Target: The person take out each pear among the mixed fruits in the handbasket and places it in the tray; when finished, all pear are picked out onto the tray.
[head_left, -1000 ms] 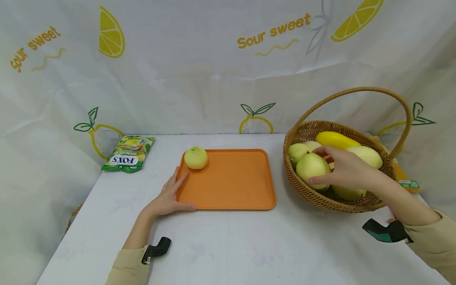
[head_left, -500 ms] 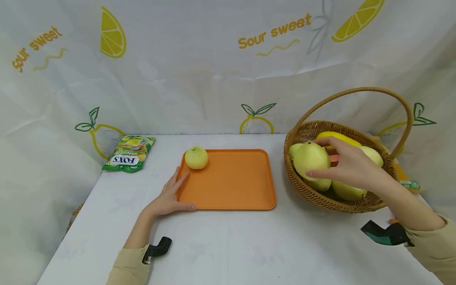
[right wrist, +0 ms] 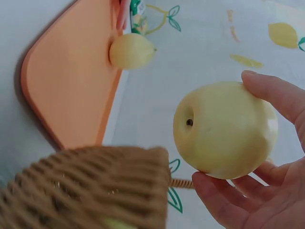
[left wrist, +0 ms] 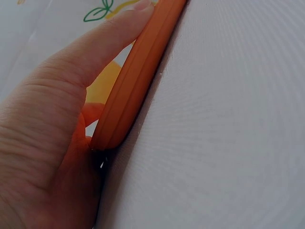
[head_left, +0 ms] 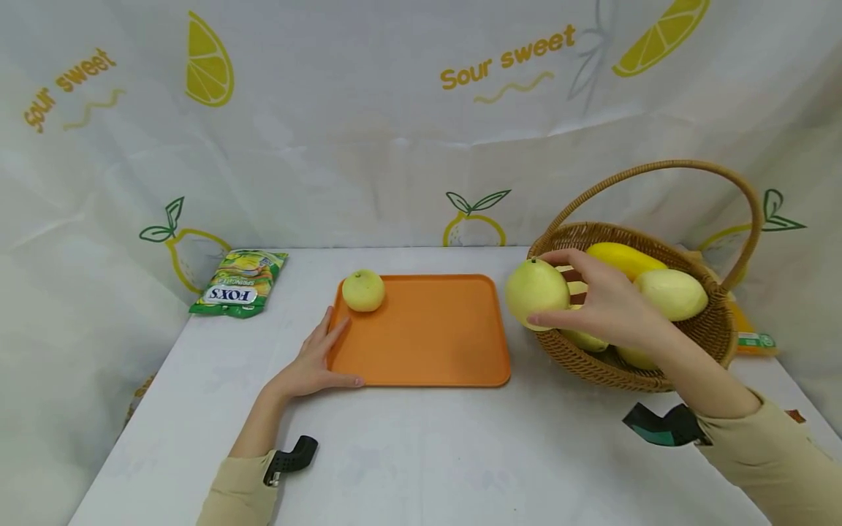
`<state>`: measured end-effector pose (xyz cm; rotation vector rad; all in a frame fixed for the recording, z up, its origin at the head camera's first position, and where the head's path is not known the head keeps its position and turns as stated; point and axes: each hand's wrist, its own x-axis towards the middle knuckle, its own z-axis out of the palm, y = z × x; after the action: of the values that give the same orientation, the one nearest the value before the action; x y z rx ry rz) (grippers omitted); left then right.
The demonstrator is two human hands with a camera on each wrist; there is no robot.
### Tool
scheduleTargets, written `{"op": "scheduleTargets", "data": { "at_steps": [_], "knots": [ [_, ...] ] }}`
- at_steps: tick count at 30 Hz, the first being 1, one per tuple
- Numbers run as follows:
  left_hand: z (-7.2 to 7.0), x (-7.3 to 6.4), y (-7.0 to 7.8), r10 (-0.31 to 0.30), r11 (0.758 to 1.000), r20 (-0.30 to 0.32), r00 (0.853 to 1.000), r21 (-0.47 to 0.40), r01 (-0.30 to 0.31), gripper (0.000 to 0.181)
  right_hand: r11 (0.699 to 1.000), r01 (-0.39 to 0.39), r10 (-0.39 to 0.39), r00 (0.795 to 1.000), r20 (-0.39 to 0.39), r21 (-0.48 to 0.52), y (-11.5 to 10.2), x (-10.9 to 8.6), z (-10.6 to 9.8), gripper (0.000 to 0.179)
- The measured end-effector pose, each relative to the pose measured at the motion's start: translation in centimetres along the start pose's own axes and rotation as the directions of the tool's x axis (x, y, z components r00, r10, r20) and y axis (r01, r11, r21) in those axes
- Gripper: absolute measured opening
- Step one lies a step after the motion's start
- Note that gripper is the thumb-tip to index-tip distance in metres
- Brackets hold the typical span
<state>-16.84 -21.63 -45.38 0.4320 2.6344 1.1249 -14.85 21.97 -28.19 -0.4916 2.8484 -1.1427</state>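
Observation:
In the head view, my right hand (head_left: 601,299) holds a round yellow-green pear (head_left: 536,292) in the air by the left rim of the wicker basket (head_left: 572,365). The right wrist view shows the thumb on one side of that pear (right wrist: 224,129) and the fingers on the other, its bottom hollow facing left. My left hand (head_left: 309,369) rests at the near left corner of the orange tray (head_left: 427,336), fingers spread along the left rim and thumb along the front edge. A second pear (head_left: 363,291) sits in the tray's far left corner.
The basket holds more pale green fruit (head_left: 671,294) and a long yellow piece (head_left: 625,259); its tall handle (head_left: 658,166) arches above. A green snack packet (head_left: 240,283) lies at the back left. An orange packet (head_left: 750,332) is partly hidden behind the basket.
My right hand has lifted the pear out of the basket and carried it left, past the rim. The left hand and the tray have stayed in place.

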Motion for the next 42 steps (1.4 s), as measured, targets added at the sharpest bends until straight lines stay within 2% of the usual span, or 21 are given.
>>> {"op": "scheduleTargets", "data": {
  "at_steps": [6,14,31,42],
  "knots": [
    [0.0,0.0,-0.1,0.0,1.0,-0.004,1.0,0.003,0.0,0.113,0.998,0.029,-0.03,0.999,0.023,0.051,-0.5,0.9,1.8,0.082],
    [0.0,0.1,-0.1,0.005,1.0,-0.006,1.0,0.013,-0.005,0.114,0.997,0.072,-0.072,0.997,0.009,0.035,-0.5,1.9,4.1,0.078],
    [0.0,0.1,-0.2,0.01,1.0,-0.012,1.0,0.022,-0.01,0.114,0.989,0.053,-0.052,0.999,-0.008,0.137,-0.5,4.0,8.9,0.079],
    [-0.1,0.0,-0.1,0.006,1.0,-0.017,1.0,0.029,-0.006,0.115,0.97,0.065,-0.039,0.993,-0.113,0.233,0.2,5.6,13.0,0.079]
  ]
}}
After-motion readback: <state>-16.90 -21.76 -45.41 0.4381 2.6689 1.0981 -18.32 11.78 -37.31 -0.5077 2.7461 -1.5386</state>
